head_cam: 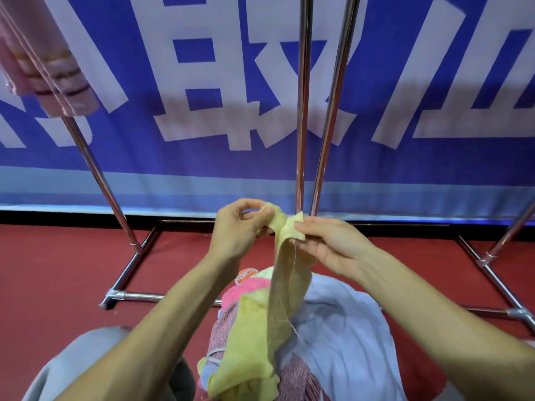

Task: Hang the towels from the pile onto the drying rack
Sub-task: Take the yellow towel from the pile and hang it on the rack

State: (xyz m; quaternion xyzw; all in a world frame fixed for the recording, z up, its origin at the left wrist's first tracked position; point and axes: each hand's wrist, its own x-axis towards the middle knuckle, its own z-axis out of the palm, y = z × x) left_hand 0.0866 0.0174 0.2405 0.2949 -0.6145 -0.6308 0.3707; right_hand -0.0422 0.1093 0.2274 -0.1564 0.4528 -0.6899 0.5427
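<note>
Above the pile on the red floor, the left hand and right hand sit close together. Each pinches the top edge of the yellow towel, whose tail trails into the heap. Slide the hands apart along the edge to locate both corners, lift clear, then drape evenly over a rail of the drying rack.

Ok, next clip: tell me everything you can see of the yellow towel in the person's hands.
The yellow towel is thin, pale, soft-looking cloth with loose threads trailing from its edge. The left hand and right hand each pinch its top edge, which is bunched between them. The rest hangs as a narrow twisted strip, its crumpled lower end lying on the pile of coloured cloths.
</note>
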